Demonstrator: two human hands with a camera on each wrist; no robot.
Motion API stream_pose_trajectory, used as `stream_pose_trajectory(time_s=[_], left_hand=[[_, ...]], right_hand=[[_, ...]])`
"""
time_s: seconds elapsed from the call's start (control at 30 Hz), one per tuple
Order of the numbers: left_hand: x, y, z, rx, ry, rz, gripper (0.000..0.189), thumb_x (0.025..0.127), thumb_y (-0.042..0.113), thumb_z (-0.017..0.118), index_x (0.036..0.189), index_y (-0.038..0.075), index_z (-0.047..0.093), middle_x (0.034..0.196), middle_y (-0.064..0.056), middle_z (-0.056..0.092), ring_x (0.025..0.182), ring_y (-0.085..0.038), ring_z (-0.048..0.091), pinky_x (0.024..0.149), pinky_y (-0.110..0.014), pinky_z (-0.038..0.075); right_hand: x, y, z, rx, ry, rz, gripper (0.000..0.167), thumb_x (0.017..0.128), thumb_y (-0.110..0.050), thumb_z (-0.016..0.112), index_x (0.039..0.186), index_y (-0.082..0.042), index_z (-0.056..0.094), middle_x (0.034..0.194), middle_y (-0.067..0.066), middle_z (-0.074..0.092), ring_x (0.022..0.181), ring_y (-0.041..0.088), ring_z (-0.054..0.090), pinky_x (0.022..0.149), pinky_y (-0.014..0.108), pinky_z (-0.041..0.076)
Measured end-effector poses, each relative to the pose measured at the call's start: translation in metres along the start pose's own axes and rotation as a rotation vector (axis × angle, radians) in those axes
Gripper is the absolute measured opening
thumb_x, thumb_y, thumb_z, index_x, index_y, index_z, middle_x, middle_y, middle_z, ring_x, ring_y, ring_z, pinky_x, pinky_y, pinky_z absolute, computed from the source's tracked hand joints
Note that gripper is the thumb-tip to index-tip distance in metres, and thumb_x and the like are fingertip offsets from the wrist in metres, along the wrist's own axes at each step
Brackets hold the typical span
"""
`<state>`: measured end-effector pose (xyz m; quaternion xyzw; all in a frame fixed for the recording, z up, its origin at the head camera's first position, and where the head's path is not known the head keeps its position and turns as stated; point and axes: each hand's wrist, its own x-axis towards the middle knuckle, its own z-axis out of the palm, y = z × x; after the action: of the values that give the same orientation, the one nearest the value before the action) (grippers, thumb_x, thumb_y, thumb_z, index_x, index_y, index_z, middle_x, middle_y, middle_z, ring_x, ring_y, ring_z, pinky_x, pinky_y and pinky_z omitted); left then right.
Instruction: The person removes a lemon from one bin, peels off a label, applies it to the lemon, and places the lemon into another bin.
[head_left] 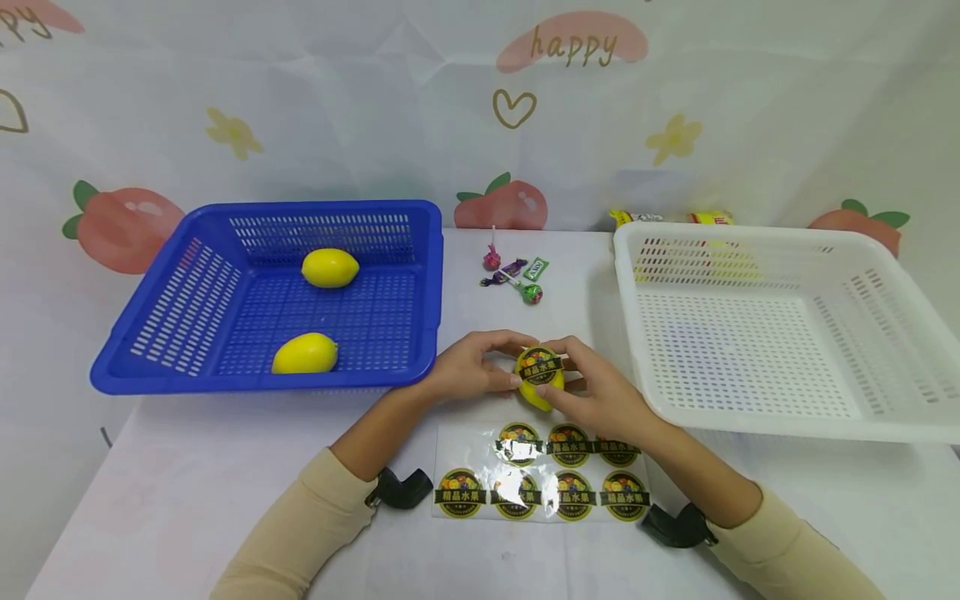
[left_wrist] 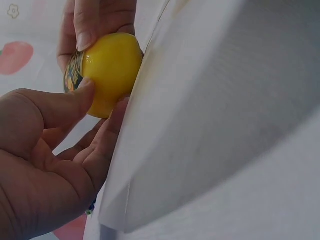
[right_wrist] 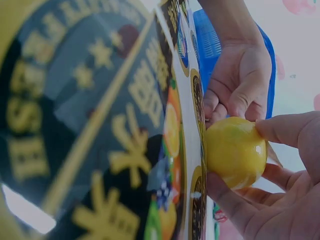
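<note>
Left hand [head_left: 468, 367], right hand [head_left: 606, 398]: both grips hold stickered lemon [head_left: 537, 397]! | sticker sheet [head_left: 466, 448], its six o'clock | blue basket [head_left: 262, 382], ten

Candies [head_left: 513, 269] lie behind the lemon [head_left: 534, 399] between baskets [head_left: 262, 382], stickers [head_left: 573, 493] before it.

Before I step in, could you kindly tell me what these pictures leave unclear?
Head: bottom of the near lemon, behind the front rim of the blue basket.
Head: much of the yellow packets, behind the white basket.
Head: part of the upper-right sticker, behind the right hand.
Left wrist: the full label on the held lemon, turned from the camera.
</note>
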<state>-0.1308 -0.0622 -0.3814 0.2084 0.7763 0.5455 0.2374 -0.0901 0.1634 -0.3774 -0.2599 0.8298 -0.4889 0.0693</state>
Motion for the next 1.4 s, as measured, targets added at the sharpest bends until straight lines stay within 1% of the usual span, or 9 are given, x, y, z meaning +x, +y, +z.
stream_pose_trajectory(time_s=[0.13, 0.23, 0.33, 0.4, 0.5, 0.73, 0.9, 1.07, 1.4], left_hand=[[-0.001, 0.000, -0.002, 0.045, 0.013, 0.010, 0.052, 0.086, 0.000, 0.075, 0.135, 0.009, 0.063, 0.124, -0.010, 0.066, 0.094, -0.018, 0.065, 0.091, -0.034, 0.050], [0.000, -0.001, -0.002, 0.013, -0.001, 0.011, 0.050, 0.087, 0.002, 0.075, 0.135, 0.008, 0.063, 0.125, -0.010, 0.065, 0.099, -0.019, 0.065, 0.090, -0.036, 0.052], [0.000, -0.002, -0.002, -0.048, -0.016, 0.008, 0.048, 0.089, 0.003, 0.074, 0.136, 0.006, 0.062, 0.125, -0.011, 0.064, 0.095, -0.020, 0.067, 0.084, -0.036, 0.056], [0.000, -0.002, 0.000, -0.091, -0.020, 0.003, 0.047, 0.090, 0.002, 0.073, 0.136, 0.004, 0.061, 0.125, -0.014, 0.064, 0.084, -0.022, 0.068, 0.074, -0.036, 0.059], [0.000, -0.002, 0.002, -0.110, -0.005, 0.002, 0.045, 0.090, 0.000, 0.073, 0.134, 0.003, 0.061, 0.123, -0.016, 0.064, 0.076, -0.022, 0.069, 0.069, -0.036, 0.060], [0.000, 0.002, 0.004, -0.071, 0.025, -0.002, 0.043, 0.089, -0.002, 0.073, 0.131, 0.005, 0.064, 0.121, -0.015, 0.065, 0.076, -0.023, 0.071, 0.071, -0.034, 0.059], [-0.002, 0.005, 0.005, -0.015, 0.029, 0.004, 0.043, 0.089, 0.000, 0.074, 0.131, 0.006, 0.064, 0.123, -0.014, 0.065, 0.084, -0.019, 0.070, 0.077, -0.031, 0.057], [-0.004, 0.008, 0.006, 0.039, 0.037, -0.002, 0.044, 0.090, 0.003, 0.074, 0.132, 0.010, 0.065, 0.127, -0.012, 0.064, 0.090, -0.017, 0.069, 0.082, -0.030, 0.055], [-0.005, 0.010, 0.005, 0.058, 0.042, -0.011, 0.043, 0.089, 0.001, 0.073, 0.130, 0.012, 0.066, 0.124, -0.011, 0.065, 0.083, -0.016, 0.069, 0.080, -0.030, 0.056]], right_hand=[[0.000, 0.000, -0.001, 0.005, -0.001, 0.003, 0.042, 0.091, -0.003, 0.073, 0.127, -0.003, 0.053, 0.129, 0.013, 0.060, 0.102, 0.027, 0.064, 0.082, 0.039, 0.057], [0.000, -0.001, 0.000, 0.005, 0.000, 0.006, 0.042, 0.090, -0.003, 0.073, 0.127, -0.003, 0.053, 0.130, 0.013, 0.060, 0.102, 0.028, 0.064, 0.082, 0.039, 0.057], [0.000, -0.001, 0.000, 0.007, 0.002, 0.009, 0.043, 0.089, -0.003, 0.074, 0.127, -0.003, 0.053, 0.129, 0.013, 0.060, 0.103, 0.028, 0.064, 0.082, 0.039, 0.057], [0.000, 0.000, 0.000, 0.006, 0.002, 0.008, 0.043, 0.089, -0.003, 0.074, 0.127, -0.003, 0.053, 0.129, 0.013, 0.060, 0.103, 0.029, 0.064, 0.082, 0.040, 0.057], [0.000, 0.000, 0.000, 0.016, 0.001, 0.009, 0.042, 0.090, -0.004, 0.074, 0.127, -0.003, 0.053, 0.129, 0.013, 0.060, 0.104, 0.029, 0.065, 0.082, 0.040, 0.057], [0.001, 0.001, 0.002, 0.037, 0.030, 0.023, 0.034, 0.097, -0.011, 0.067, 0.127, -0.004, 0.054, 0.130, 0.015, 0.060, 0.105, 0.029, 0.066, 0.084, 0.040, 0.057], [0.001, -0.001, 0.002, 0.035, 0.072, 0.083, 0.027, 0.100, -0.014, 0.062, 0.125, -0.005, 0.056, 0.133, 0.016, 0.059, 0.104, 0.035, 0.067, 0.082, 0.045, 0.057], [0.001, 0.000, 0.003, 0.036, 0.106, 0.135, 0.024, 0.101, -0.019, 0.061, 0.122, -0.008, 0.058, 0.131, 0.013, 0.060, 0.101, 0.033, 0.068, 0.076, 0.041, 0.056], [0.001, -0.001, 0.004, 0.025, 0.107, 0.125, 0.024, 0.099, -0.016, 0.064, 0.121, -0.008, 0.060, 0.129, 0.013, 0.061, 0.099, 0.033, 0.069, 0.073, 0.040, 0.057]])
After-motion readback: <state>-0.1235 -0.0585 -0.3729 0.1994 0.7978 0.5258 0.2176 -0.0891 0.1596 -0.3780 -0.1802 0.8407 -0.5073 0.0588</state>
